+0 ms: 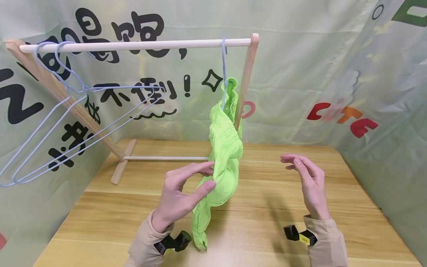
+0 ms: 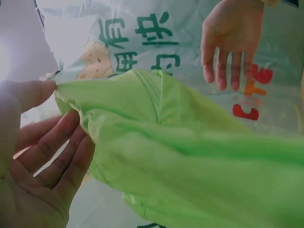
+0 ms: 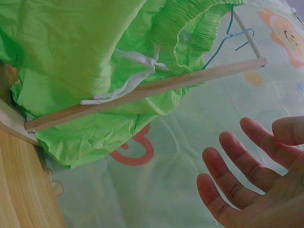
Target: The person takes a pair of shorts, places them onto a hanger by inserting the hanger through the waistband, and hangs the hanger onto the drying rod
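Observation:
Light green drawstring pants (image 1: 225, 148) hang from a blue-lilac hanger (image 1: 224, 66) at the right end of the clothes rack. Their gathered waistband (image 3: 190, 35) and white drawstring (image 3: 128, 83) show in the right wrist view. My left hand (image 1: 181, 189) is at their left edge, pinching the fabric between thumb and fingers; in the left wrist view the thumb tip meets a drawn-out corner of the cloth. Apart from the pants, my right hand (image 1: 311, 181) is raised over the table's right side, fingers relaxed and holding nothing.
The clothes rack (image 1: 133, 45) has a white top rail and wooden legs. At its left end hang two more hangers (image 1: 83, 89). Beneath is a wooden table (image 1: 267, 230), and a printed cloth backdrop (image 1: 300, 66) surrounds it. The rack's right post (image 3: 142, 92) stands against the pants.

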{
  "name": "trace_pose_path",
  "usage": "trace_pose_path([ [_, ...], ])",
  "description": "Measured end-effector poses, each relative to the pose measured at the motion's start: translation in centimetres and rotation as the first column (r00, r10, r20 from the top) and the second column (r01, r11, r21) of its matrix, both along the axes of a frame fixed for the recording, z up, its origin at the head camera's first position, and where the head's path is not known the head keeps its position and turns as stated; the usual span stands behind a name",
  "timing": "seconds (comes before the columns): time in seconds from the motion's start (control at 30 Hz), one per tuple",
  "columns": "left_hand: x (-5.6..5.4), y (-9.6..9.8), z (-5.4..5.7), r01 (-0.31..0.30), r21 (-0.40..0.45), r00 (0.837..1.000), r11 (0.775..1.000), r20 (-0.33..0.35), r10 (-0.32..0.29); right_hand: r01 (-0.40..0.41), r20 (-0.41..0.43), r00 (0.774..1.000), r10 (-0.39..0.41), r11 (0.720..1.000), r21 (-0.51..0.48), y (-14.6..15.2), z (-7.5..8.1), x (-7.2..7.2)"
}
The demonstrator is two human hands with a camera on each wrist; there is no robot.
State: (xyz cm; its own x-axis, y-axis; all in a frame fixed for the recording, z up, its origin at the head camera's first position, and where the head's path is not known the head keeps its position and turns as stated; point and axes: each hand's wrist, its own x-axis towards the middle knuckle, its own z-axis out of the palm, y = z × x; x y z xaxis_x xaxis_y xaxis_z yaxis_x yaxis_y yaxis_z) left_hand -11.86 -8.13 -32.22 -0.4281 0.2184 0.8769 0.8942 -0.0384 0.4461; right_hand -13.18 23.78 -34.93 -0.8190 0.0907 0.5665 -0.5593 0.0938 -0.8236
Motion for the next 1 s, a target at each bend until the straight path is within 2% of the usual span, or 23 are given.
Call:
trace_pose_path([
  [0.2,-0.3,-1.1,0.0,0.027,0.013,0.999,1.0,-0.022,-0.026,0.017,0.033,0.999,-0.018,1.0,0.017,0.0,0.2,0.2],
  [0.4,-0.6,-2.2,0.1,0.009,0.046,0.998,0.999,-0.061,-0.006,0.004,0.024,1.0,-0.005,1.0,0.016,0.1,0.2,0.3],
  [0.6,-0.5,-2.9,0.0,-0.008,0.057,0.997,0.998,-0.07,0.012,-0.009,0.032,0.999,0.008,1.0,0.03,0.3,0.1,0.3],
  [0.87,-0.6,-4.3,0.0,-0.102,0.037,0.993,0.994,-0.06,0.104,-0.047,0.021,0.999,0.046,0.996,0.075,0.7,-0.1,0.2],
  [1.0,-1.0,-5.5,-0.1,-0.169,0.023,0.983,0.985,-0.064,0.17,-0.064,0.013,0.998,0.063,0.993,0.104,1.0,-0.1,0.2],
])
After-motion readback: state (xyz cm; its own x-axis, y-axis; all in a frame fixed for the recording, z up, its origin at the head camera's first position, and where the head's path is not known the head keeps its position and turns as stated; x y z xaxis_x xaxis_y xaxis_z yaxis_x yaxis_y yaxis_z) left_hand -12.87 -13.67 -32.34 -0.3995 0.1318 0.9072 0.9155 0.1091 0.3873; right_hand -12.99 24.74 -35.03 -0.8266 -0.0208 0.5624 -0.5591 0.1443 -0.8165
